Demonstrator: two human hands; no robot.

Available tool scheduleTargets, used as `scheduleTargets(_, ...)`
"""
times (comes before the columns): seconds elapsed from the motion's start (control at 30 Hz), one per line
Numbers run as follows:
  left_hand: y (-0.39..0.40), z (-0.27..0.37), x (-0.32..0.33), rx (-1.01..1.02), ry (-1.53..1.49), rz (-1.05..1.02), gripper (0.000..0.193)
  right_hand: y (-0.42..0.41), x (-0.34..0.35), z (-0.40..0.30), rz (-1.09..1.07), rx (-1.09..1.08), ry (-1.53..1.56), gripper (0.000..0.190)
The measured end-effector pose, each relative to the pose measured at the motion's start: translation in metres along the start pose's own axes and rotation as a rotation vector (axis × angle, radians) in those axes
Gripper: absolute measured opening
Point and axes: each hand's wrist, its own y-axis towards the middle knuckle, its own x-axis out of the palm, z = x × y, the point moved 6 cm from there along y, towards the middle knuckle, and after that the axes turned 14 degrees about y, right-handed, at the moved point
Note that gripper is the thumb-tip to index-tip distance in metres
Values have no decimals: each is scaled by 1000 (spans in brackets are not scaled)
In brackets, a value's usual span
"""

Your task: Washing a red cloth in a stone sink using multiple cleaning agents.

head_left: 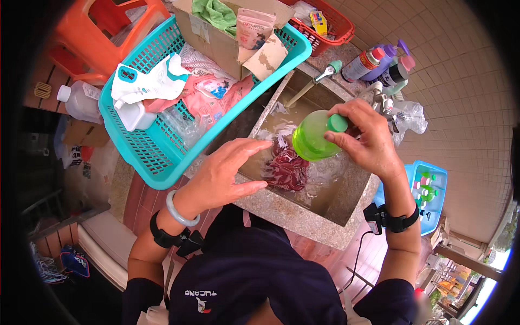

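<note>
A clear plastic bottle (312, 140) with green liquid in it hangs tilted over the stone sink (298, 224). My right hand (367, 140) grips it near its green cap, thumb and fingers around the top. Below and to the left of the bottle, a dark red cloth (287, 170) lies wet in the cloudy water (329, 185). My left hand (219, 176) holds nothing. Its fingers and thumb are spread apart above the sink's near left rim, pointing towards the cloth. The palm side of that hand is mostly hidden.
A turquoise plastic basket (164, 178) with pouches and a cardboard box (217, 48) stands left of the sink. A tap (327, 72) reaches over the far end. Several bottles (361, 65) and metal tap fittings (381, 100) line the right side. A blue bin (440, 199) holds small bottles.
</note>
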Motion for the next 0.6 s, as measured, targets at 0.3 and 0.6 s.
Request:
scheduleTargets(0.3,-10,-34,109,-273,-305,54,95,-23,79,85,-134,-83,366,47)
scheduleTargets(0.6,-13,-90,157,-678,-778,-85,79,-104,229,300,-865,570,-291,80)
